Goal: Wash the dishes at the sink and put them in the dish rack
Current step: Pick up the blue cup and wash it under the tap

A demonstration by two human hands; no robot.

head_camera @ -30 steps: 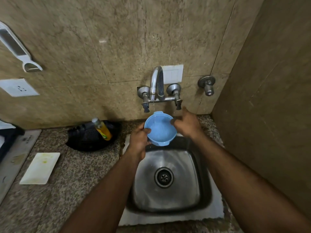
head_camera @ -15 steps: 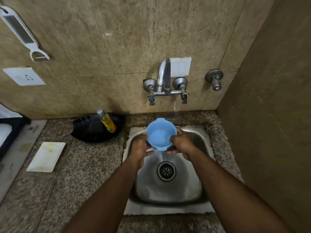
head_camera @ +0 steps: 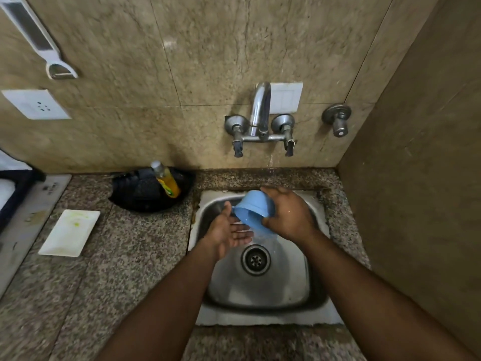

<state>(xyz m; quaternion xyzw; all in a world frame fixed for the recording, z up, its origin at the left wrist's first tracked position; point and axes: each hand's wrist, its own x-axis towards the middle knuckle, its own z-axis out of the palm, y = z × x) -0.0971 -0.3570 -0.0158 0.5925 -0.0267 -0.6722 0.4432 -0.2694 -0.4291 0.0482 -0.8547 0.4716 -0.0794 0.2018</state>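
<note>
Head view: at the centre right of the frame the right hand (head_camera: 289,217) grips a blue bowl (head_camera: 253,208), tipped mouth-down and to the left over the steel sink (head_camera: 260,282), and water spills from its rim toward the drain (head_camera: 255,259). The left hand (head_camera: 226,231) lies open, palm up, just under the bowl's lower edge, holding nothing. No water can be seen coming from the tap (head_camera: 260,110) at the upper centre. The bowl looks rinsed and is being emptied, so its wash seems nearly over. A white tray (head_camera: 69,231) with yellowish smears sits on the worktop (head_camera: 130,256) at the left, apparently still unwashed. No dish rack can be made out for certain, so racking remains.
</note>
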